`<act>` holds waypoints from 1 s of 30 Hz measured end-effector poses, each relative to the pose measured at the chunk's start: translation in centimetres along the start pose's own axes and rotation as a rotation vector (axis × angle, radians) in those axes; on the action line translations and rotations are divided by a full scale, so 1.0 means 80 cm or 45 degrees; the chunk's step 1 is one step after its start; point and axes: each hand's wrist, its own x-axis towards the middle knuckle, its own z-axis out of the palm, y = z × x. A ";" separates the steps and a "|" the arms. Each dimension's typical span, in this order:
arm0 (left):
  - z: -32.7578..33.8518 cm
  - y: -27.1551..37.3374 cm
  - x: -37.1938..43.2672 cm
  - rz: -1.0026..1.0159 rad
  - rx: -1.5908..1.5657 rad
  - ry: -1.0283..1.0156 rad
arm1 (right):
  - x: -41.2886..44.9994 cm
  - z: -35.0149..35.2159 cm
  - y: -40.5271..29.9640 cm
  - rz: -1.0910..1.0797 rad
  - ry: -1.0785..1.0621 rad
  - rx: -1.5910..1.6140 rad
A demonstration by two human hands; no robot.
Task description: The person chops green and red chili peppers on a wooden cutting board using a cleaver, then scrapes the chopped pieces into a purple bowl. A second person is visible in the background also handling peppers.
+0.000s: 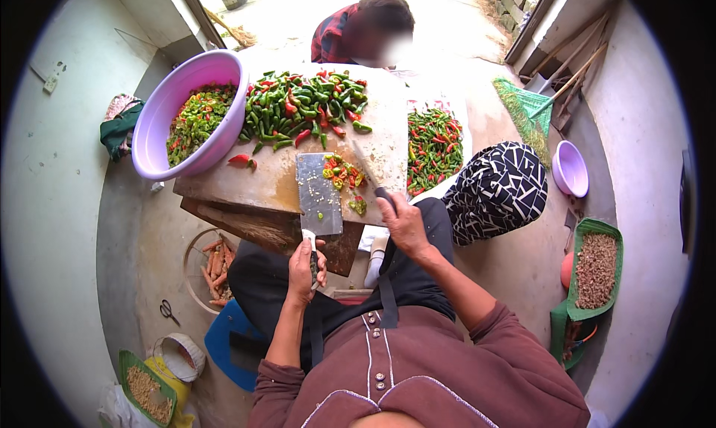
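My left hand (307, 268) grips the handle of a broad cleaver (320, 193), whose flat blade lies over the near edge of the wooden board (268, 173), dotted with seeds. Closed round the dark handle of a narrower knife (366, 165) is my right hand (404, 224); that blade points away over the board. Between the blades lie chopped red and green peppers (341, 172). Whole peppers (302, 106) are heaped at the board's far side. A purple basin (224, 140) of chopped peppers (201, 120) stands tilted at the left.
Another person (358, 31) is beyond the board. More whole peppers (433, 143) lie in a container right of it, near a black-and-white patterned cloth (498, 190). A basket of carrots (218, 268) stands at lower left, scissors (169, 311) on the floor.
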 end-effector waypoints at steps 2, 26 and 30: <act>0.007 -0.003 -0.001 -0.002 -0.011 0.016 | -0.003 0.012 -0.013 0.008 -0.082 0.034; 0.053 -0.046 -0.007 0.087 -0.104 0.175 | -0.004 0.019 -0.015 0.111 -0.016 0.118; 0.056 -0.049 -0.007 0.089 -0.081 0.187 | -0.016 0.025 -0.021 0.011 -0.144 0.140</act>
